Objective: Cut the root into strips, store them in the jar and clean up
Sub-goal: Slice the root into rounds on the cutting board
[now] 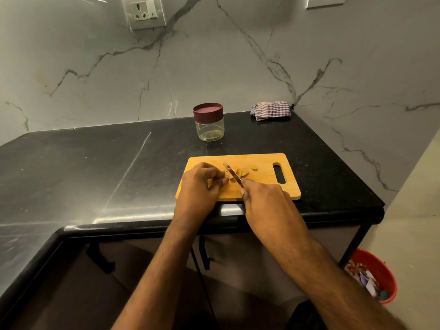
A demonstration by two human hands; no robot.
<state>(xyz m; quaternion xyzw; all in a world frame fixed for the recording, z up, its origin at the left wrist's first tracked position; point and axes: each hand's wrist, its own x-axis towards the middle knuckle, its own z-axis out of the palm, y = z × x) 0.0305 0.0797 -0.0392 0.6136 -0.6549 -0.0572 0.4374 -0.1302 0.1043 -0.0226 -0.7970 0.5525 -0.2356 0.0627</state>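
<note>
Black countertop [95,167] is seen with one wooden cutting board [262,184] near its front edge. One jar [209,122], lid on, is placed at 12 o'clock from the board, well apart. One checked cloth [270,110] is folded at 1 o'clock, against the wall. One red bin [378,277] is partly cut off by the counter at 4 o'clock. Right hand [264,201] is clenched around the knife [232,173]; the handle is hidden, only the blade is shown. Left hand [200,186] is curled, fingertips pinching the root [227,178], mostly hidden. Cut root slices [242,172] are lying at 3 o'clock of the blade, count unclear; one separate piece [254,167] is lying further right.
</note>
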